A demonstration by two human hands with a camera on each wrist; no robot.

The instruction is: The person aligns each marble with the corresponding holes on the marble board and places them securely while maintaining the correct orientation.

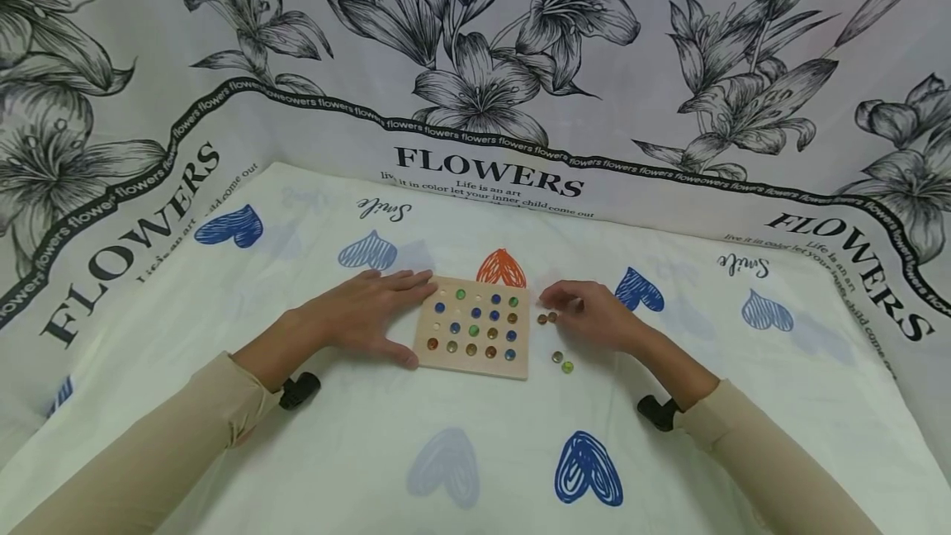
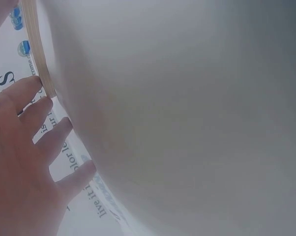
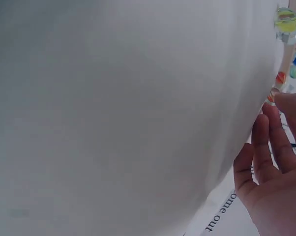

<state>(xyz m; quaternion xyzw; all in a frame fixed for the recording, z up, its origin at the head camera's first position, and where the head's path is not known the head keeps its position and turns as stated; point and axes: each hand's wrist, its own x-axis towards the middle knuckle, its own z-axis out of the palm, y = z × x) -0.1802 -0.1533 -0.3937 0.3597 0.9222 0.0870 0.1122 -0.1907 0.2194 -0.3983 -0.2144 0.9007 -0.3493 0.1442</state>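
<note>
A light wooden board (image 1: 475, 366) with rows of round hollows lies flat on the cloth, glass marbles in most of them. My left hand (image 1: 364, 312) rests along its left side, fingers spread and fairly straight, the thumb at the near corner and fingertips at the far one. In the left wrist view, a fingertip touches the board's edge (image 2: 37, 49). To the right of the board, my right hand (image 1: 594, 316) is low over the cloth. Its thumb and a fingertip pinch an orange-streaked marble (image 3: 271, 97). Another orange-streaked marble (image 3: 281, 77) sits right beside it.
Two loose marbles, one greyish (image 1: 557, 357) and one yellow-green (image 1: 568, 367), lie on the cloth nearer the front. Several hollows in the board's left and far parts hold no marble. A white cloth (image 1: 357, 444) with printed hearts covers the surface; a flower-printed curtain (image 1: 297, 130) hangs behind.
</note>
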